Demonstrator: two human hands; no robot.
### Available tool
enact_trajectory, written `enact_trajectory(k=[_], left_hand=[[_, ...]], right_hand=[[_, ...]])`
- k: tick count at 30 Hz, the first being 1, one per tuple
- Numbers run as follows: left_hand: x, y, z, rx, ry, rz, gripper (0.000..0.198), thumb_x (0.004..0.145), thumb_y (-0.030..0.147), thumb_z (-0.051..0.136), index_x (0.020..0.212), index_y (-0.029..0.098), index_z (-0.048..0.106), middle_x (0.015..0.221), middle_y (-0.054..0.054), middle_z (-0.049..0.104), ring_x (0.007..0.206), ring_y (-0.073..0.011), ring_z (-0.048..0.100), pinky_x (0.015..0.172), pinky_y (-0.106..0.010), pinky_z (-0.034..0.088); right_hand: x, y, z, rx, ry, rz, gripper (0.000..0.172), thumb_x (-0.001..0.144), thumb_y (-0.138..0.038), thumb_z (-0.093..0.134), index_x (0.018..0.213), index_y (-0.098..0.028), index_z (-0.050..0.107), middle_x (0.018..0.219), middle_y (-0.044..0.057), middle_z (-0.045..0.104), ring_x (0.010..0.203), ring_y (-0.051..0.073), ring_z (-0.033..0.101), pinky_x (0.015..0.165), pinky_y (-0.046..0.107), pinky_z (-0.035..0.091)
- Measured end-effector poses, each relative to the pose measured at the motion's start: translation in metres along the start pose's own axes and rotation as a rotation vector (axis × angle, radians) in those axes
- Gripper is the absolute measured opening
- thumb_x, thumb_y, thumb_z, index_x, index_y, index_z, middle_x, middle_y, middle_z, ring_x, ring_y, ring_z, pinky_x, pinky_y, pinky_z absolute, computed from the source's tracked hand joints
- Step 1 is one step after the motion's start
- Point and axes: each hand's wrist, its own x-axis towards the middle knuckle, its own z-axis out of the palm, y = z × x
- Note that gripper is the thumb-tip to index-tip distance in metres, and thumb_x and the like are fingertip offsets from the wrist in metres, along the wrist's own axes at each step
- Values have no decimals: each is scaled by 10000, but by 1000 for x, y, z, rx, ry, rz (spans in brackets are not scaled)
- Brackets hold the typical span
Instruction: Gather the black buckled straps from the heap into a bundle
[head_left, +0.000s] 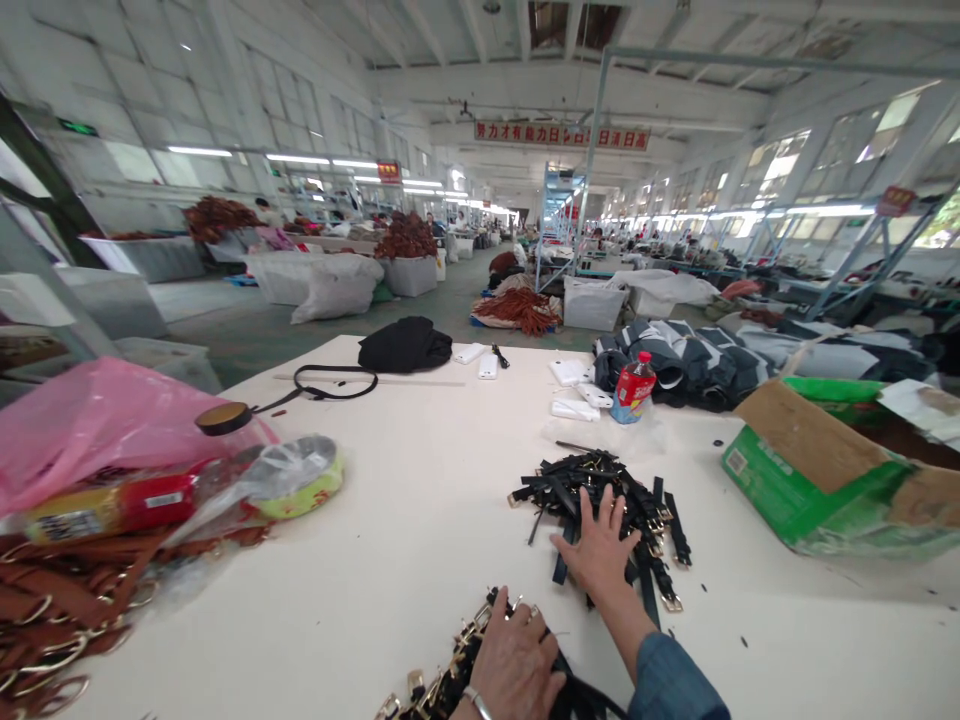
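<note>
My right hand (601,548) lies with fingers spread on a heap of short black buckle straps (652,505) with gold-coloured buckles. Nearer to me, my left hand (517,655), with a metal bracelet at the wrist, rests over a second pile of black buckle straps (442,675). Its fingers are apart and a little bent, and the straps under the palm are hidden. A few long black strips run out from beneath that hand toward the bottom edge.
Brown straps with metal rings (52,610), a pink plastic bag (112,420) and a tape roll (296,475) lie at left. A red-labelled bottle (634,388) stands behind the heap. At right is a green cardboard box (795,490); black cloth (405,345) lies at the far edge.
</note>
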Motion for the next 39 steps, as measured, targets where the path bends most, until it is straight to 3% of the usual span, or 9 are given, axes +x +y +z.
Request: enact_trajectory(k=[3,8,14,19,23,28,33,36,39], left_hand=[[2,-4,7,4,-8,0,320,799,476,462,919,207,586,951,-66,585,991,-263,477,950,-588,213],[5,-8,13,-22,-13,1,315,795,492,472,914,220,580,956,-52,588,1009,-253,474,964,-576,218],[4,-9,17,-1,-4,-7,321,790,498,482,903,213,577,960,-53,595,1006,-252,483,967,-569,232],[4,-11,22,11,8,6,324,791,506,478,898,216,576,957,-46,594,1004,-247,483,976,-553,231],[4,-8,18,5,26,2,321,796,500,469,891,210,570,947,-48,585,989,-246,480,965,-559,231],[3,-5,12,-7,28,5,306,797,481,471,897,207,565,955,-49,578,992,-243,470,964,-557,222],[2,-3,8,0,21,-2,326,804,488,456,916,203,567,984,-60,569,1002,-251,464,965,-555,215],[1,0,6,6,23,-12,328,806,487,456,935,204,560,1014,-66,565,1006,-251,462,962,-550,215],[-1,3,4,-5,42,-18,309,813,472,457,949,209,547,1016,-57,564,1009,-241,457,972,-538,197]], right_hand=[[6,12,14,-75,-3,-44,758,740,-348,528,1377,-324,117,1489,107,41,1335,373,-24,918,711,116],[22,61,21,-131,-6,-200,683,798,-242,426,1374,-356,78,1487,57,122,1353,303,7,998,634,90],[62,108,12,16,-123,-212,691,748,-236,483,1359,-352,181,1444,32,273,1343,290,128,1009,637,75],[60,110,4,103,-81,-162,537,741,-231,480,1268,-167,402,1266,107,496,1229,249,364,1026,428,264],[50,110,-4,190,-39,-70,399,759,-286,468,1131,-153,520,1044,138,587,1026,264,511,893,373,384],[46,119,-20,368,-31,37,399,786,-393,406,1111,-173,483,899,100,612,834,255,574,780,390,422],[34,120,-39,656,-59,55,422,777,-510,393,1042,-189,463,818,48,627,790,226,586,741,359,447],[21,113,-53,822,-106,41,433,794,-540,380,1033,-186,452,662,-7,593,644,182,571,659,325,459],[6,103,-68,1082,-227,92,393,793,-534,424,986,-193,456,630,-28,571,562,148,546,562,281,441]])
